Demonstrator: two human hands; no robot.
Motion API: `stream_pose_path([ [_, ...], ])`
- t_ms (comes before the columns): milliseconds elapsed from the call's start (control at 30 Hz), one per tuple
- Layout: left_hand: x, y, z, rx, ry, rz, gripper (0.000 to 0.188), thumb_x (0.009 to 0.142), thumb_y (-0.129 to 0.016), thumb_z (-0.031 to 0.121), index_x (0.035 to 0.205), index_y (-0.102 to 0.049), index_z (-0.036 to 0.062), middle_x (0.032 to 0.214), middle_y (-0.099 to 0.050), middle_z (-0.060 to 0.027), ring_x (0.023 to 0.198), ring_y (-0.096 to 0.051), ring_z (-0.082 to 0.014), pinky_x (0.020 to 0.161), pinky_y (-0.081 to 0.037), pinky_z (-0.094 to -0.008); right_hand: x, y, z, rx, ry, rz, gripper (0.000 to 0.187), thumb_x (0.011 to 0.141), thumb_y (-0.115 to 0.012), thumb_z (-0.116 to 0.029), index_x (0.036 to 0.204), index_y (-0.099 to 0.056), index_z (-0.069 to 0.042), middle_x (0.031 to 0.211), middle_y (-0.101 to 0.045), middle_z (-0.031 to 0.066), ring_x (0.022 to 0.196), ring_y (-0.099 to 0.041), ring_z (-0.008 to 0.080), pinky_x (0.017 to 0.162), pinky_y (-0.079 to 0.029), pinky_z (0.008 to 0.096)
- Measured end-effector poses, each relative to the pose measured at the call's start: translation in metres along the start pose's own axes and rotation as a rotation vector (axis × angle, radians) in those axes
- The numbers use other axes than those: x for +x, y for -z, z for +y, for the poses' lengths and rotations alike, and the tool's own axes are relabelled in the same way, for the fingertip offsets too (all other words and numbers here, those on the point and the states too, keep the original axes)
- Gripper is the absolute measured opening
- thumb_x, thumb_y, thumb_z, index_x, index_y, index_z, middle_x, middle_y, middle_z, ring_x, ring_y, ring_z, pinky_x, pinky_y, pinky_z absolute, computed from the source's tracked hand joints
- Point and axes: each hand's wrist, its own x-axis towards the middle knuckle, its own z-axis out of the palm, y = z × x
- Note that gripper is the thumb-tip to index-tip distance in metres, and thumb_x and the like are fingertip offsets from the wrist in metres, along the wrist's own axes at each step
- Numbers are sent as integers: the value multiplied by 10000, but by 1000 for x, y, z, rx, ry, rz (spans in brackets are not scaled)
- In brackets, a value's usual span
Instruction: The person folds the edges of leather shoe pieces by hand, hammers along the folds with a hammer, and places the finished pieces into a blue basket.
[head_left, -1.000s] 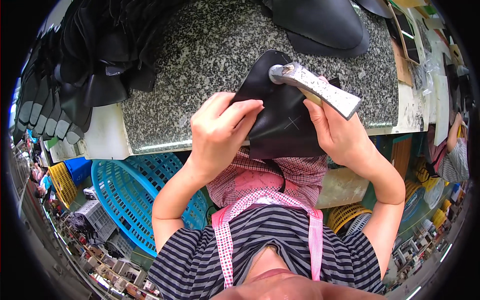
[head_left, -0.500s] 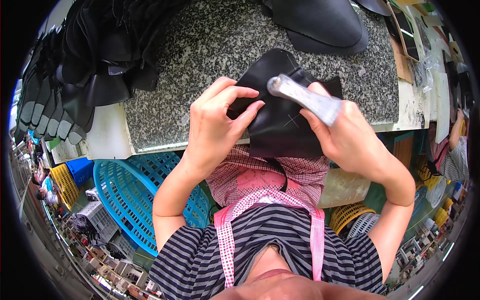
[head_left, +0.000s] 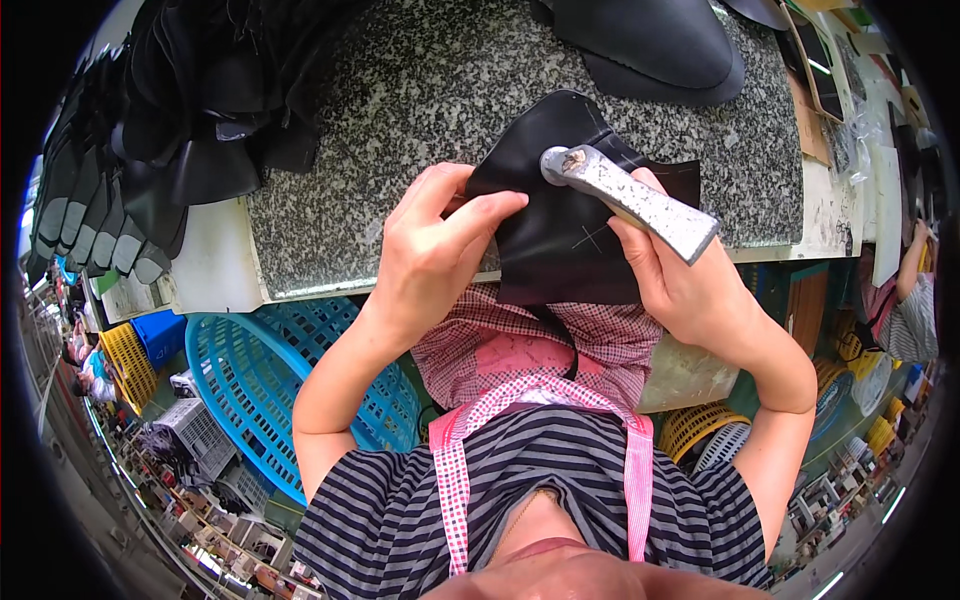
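A black leather piece [head_left: 560, 262] with pale marked lines lies over the front edge of the speckled stone slab [head_left: 400, 110]. Its lower part hangs toward my lap. My left hand [head_left: 425, 250] is closed at the leather's left edge, one digit resting on top and other fingertips hidden. In my right hand [head_left: 695, 290] is a hammer [head_left: 645, 203], gripped by its handle, which the head and hand mostly hide. The hammer's round face meets the leather near its middle, or hovers just over it; I cannot tell which.
Stacked black leather pieces [head_left: 210, 90] crowd the slab's left side. More dark shaped pieces [head_left: 650, 45] lie at the far right. A large blue plastic basket [head_left: 250, 400] stands below left, and a yellow basket [head_left: 690, 425] below right. Another person's arm [head_left: 908, 270] shows at the far right.
The hammer's head, blurred before, now shows sharply and sits slightly farther right. My left thumb and forefinger have drawn closer together at the leather's edge. The leather has shifted a little.
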Motion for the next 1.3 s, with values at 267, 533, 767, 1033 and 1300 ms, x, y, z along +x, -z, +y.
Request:
stream_pose_path([
  [267, 14, 3, 11, -179, 217, 14, 188, 813, -769, -49, 988, -757, 17, 859, -634, -66, 737, -657, -142, 633, -556, -250, -4, -6, 8, 27, -44, 22, 297, 1032, -563, -103, 1276, -591, 64, 1076, -663, 262, 882, -673, 367, 831, -532, 397],
  [533, 25, 12, 13, -216, 325, -69, 220, 783, -816, -2, 994, -756, 11, 877, -642, -61, 734, -670, -122, 648, -574, -245, 5, 1, 11, 47, 85, 129, 173, 955, -580, -40, 1106, -589, 44, 932, -600, 231, 751, -634, 450, 634, -498, 496],
  [767, 28, 18, 11, -184, 342, -139, 213, 789, -825, 39, 985, -747, 8, 907, -678, -75, 767, -682, -144, 681, -579, -259, 5, 21, -10, 21, 208, 260, 218, 893, -596, 23, 1109, -603, 50, 962, -609, 218, 722, -656, 406, 606, -515, 430],
  [1033, 34, 23, 7, -181, 352, -222, 260, 796, -832, 92, 1021, -730, 10, 925, -688, -94, 756, -689, -162, 662, -572, -273, 15, 23, -12, -46, 216, 201, 357, 857, -578, 59, 1212, -610, 43, 951, -617, 194, 747, -678, 397, 629, -553, 444],
  [1300, 33, 21, 6, -178, 349, -246, 264, 798, -828, 100, 1025, -727, 10, 908, -676, -99, 747, -688, -184, 682, -576, -283, 10, 10, -14, 35, 21, 132, 156, 982, -589, -25, 1111, -646, 41, 976, -640, 264, 706, -645, 397, 669, -510, 417],
])
